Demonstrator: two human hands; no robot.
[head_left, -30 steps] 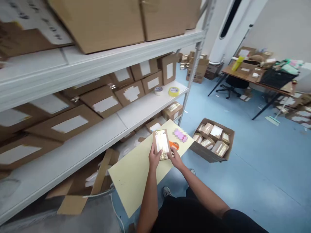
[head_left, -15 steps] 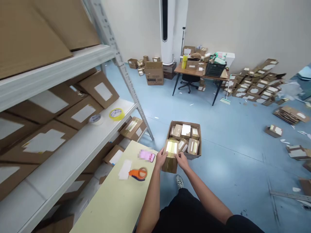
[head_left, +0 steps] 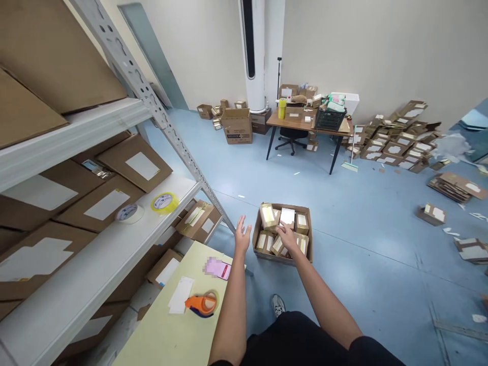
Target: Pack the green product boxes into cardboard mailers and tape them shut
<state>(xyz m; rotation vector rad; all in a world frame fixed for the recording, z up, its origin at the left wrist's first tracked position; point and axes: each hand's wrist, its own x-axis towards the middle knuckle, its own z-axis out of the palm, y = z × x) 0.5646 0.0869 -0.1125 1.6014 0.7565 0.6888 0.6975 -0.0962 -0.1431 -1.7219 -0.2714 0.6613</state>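
Note:
A small taped carton (head_left: 269,216) with a pale label sits slightly tilted on top of other parcels at the left of a large open cardboard box (head_left: 309,249) on the floor. My left hand (head_left: 242,238) is held up left of that box, fingers apart, with nothing in it. Over the parcels, my right hand (head_left: 286,237) has its fingers stretched out close to the small carton; whether they touch it I cannot tell. On the cream table (head_left: 168,335) beside my left arm lie an orange tape dispenser (head_left: 202,304), white paper slips (head_left: 180,295) and a pink phone (head_left: 223,269).
A metal shelf (head_left: 95,239) with labelled cartons stands at left, holding a yellow tape roll (head_left: 164,203) and a white tape roll (head_left: 130,213). A wooden desk (head_left: 292,123) stands ahead. Piled cartons (head_left: 396,142) and loose boxes lie on the floor at right.
The small carton went from between both hands into the large box's left side. My left hand has come away from it and opened; my right hand has moved forward over the box.

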